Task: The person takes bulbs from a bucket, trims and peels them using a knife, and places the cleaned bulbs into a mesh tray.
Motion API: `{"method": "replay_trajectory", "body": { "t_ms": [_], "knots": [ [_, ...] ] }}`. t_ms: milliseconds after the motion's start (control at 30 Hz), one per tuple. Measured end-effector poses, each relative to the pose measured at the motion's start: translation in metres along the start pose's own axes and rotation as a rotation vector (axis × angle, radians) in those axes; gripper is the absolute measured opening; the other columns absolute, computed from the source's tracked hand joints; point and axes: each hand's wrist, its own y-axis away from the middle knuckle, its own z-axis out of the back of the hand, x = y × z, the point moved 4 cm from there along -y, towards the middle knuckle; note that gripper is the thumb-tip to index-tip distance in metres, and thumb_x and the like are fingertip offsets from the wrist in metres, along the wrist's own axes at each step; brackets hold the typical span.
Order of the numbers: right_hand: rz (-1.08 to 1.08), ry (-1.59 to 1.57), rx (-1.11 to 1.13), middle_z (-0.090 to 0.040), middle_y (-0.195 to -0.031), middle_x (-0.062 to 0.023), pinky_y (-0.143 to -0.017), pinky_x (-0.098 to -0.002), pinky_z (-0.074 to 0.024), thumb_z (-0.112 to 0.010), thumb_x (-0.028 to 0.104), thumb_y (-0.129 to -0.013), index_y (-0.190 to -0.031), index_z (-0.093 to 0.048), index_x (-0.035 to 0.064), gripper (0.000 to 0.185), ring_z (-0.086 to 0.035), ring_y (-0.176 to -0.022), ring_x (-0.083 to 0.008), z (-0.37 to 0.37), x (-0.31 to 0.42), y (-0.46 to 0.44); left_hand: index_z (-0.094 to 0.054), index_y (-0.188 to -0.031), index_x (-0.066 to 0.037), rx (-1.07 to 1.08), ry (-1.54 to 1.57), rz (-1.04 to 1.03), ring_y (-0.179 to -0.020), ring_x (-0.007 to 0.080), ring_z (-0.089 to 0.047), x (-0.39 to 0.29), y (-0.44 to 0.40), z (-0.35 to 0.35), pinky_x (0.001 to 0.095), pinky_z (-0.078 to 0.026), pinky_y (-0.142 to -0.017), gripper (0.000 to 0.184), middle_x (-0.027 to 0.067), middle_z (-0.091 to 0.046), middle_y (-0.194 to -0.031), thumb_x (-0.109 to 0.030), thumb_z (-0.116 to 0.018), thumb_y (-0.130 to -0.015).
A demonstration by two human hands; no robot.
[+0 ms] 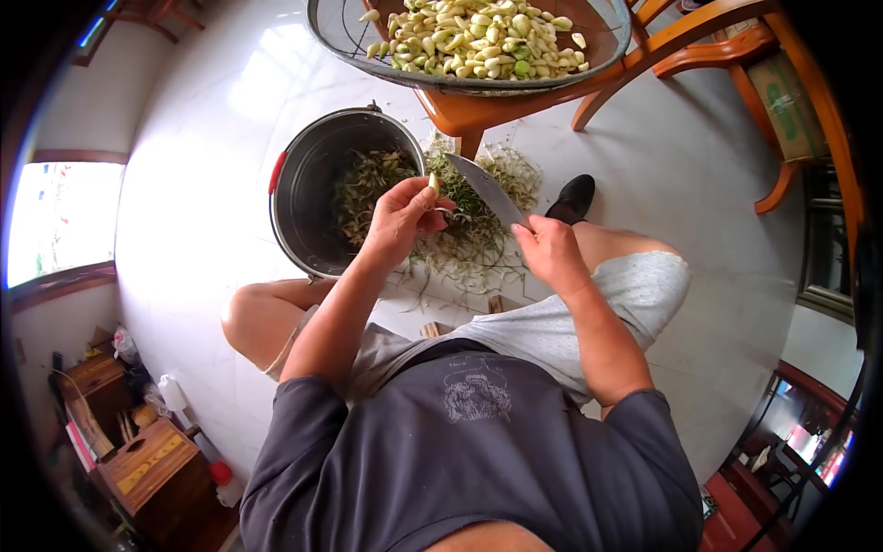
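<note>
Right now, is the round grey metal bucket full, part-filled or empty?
Part-filled. Green and white plant trimmings lie inside the bucket, with bare inner wall showing beside them; their depth can't be told.

The pale, glossy tiled floor (pixel 202 248) carries a metal bucket (pixel 302 189), with loose pale and green trimmings (pixel 478 253) strewn just beside it. A black shoe (pixel 577 195) rests near them. On a wooden chair (pixel 460 112) sits a mesh basket (pixel 602 41).

free floor (pixel 198 216) left, past the bucket (pixel 308 189)
</note>
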Motion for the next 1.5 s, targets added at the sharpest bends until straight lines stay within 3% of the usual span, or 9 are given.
{"method": "replay_trajectory", "body": {
  "t_ms": [167, 367, 567, 667, 867, 1167, 1500],
  "knots": [
    [0.013, -0.139, 0.002, -0.059, -0.067, -0.0192, -0.057, -0.0422, -0.0453, -0.059, 0.022, -0.086, -0.084, -0.062, 0.0024, 0.02, -0.059, -0.064, -0.0374, 0.003, 0.013, 0.002, -0.055, -0.095, -0.004, -0.018, 0.262, 0.084, -0.065, 0.0093, -0.056, 0.001, -0.002, -0.004, 0.0218, -0.044, -0.056, 0.013, 0.0103, -0.064, -0.094, -0.017, -0.056, -0.093],
    [0.022, -0.212, -0.022, -0.059, -0.069, -0.0183, -0.057, -0.0387, -0.0458, -0.061, 0.02, -0.086, -0.091, -0.065, 0.0025, 0.019, -0.06, -0.062, -0.0336, 0.005, 0.015, 0.004, -0.053, -0.101, -0.002, 0.085, 0.355, 0.022, -0.071, 0.0114, -0.057, 0.015, -0.01, 0.015, 0.0216, -0.047, -0.061, 0.012, 0.0064, -0.059, -0.086, -0.006, -0.054, -0.09],
    [0.08, -0.239, -0.035, -0.059, -0.069, -0.0179, -0.056, -0.0372, -0.0456, -0.061, 0.02, -0.086, -0.091, -0.066, 0.002, 0.019, -0.06, -0.061, -0.0324, 0.005, 0.022, 0.008, -0.053, -0.099, 0.0, 0.063, 0.478, 0.042, -0.072, 0.0134, -0.059, 0.003, -0.007, 0.007, 0.0231, -0.05, -0.064, 0.013, 0.0128, -0.063, -0.097, 0.002, -0.048, -0.088],
    [0.085, -0.26, -0.02, -0.059, -0.069, -0.0178, -0.056, -0.0363, -0.0454, -0.061, 0.02, -0.086, -0.094, -0.066, 0.0025, 0.019, -0.06, -0.061, -0.0317, 0.001, 0.022, 0.009, -0.054, -0.099, 0.002, 0.06, 0.585, 0.09, -0.073, 0.0156, -0.061, 0.004, -0.006, 0.003, 0.0244, -0.052, -0.066, 0.011, 0.0152, -0.064, -0.1, 0.001, -0.051, -0.088],
    [0.119, -0.252, -0.032, -0.059, -0.069, -0.0174, -0.056, -0.0362, -0.0456, -0.061, 0.018, -0.086, -0.098, -0.066, 0.0033, 0.02, -0.06, -0.061, -0.0316, 0.001, 0.023, 0.01, -0.058, -0.101, 0.004, 0.029, 0.491, 0.067, -0.08, 0.0184, -0.064, 0.021, -0.012, 0.011, 0.0252, -0.054, -0.07, 0.014, 0.0143, -0.065, -0.096, -0.003, -0.057, -0.089],
    [0.155, -0.246, -0.062, -0.06, -0.07, -0.0164, -0.058, -0.0381, -0.0462, -0.06, 0.016, -0.086, -0.097, -0.067, 0.0033, 0.018, -0.06, -0.064, -0.0324, -0.004, 0.026, 0.013, -0.058, -0.099, 0.008, -0.086, 0.423, 0.059, -0.083, 0.0221, -0.065, 0.023, -0.009, 0.002, 0.0293, -0.055, -0.077, 0.013, 0.016, -0.063, -0.094, 0.003, -0.057, -0.087],
    [0.182, -0.164, -0.068, -0.061, -0.072, -0.0159, -0.059, -0.0398, -0.0474, -0.06, 0.016, -0.085, -0.097, -0.067, 0.0034, 0.018, -0.06, -0.066, -0.0333, -0.007, 0.024, 0.012, -0.059, -0.094, 0.006, -0.144, 0.298, -0.022, -0.079, 0.021, -0.066, 0.02, -0.005, -0.004, 0.0289, -0.056, -0.073, 0.01, 0.0143, -0.065, -0.089, 0.004, -0.061, -0.084]
  ]
}}
